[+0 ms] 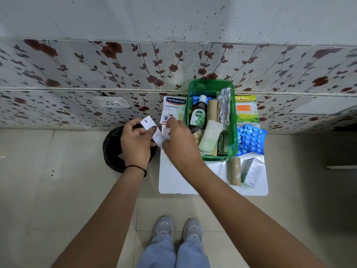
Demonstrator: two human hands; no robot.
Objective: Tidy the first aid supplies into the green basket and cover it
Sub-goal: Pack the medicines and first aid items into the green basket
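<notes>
Holding a strip of white plasters (154,132) between both hands, left hand (136,144) and right hand (178,140) each pinch it at centre frame, left of the green basket (234,132). Sorting looks part-done; next it likely needs dropping into the basket, beside the Dettol bottle (199,115).

My right hand (178,140) hides the plaster box's (173,109) lower corner; print on the leaflet (254,172) is too small for me to read
</notes>
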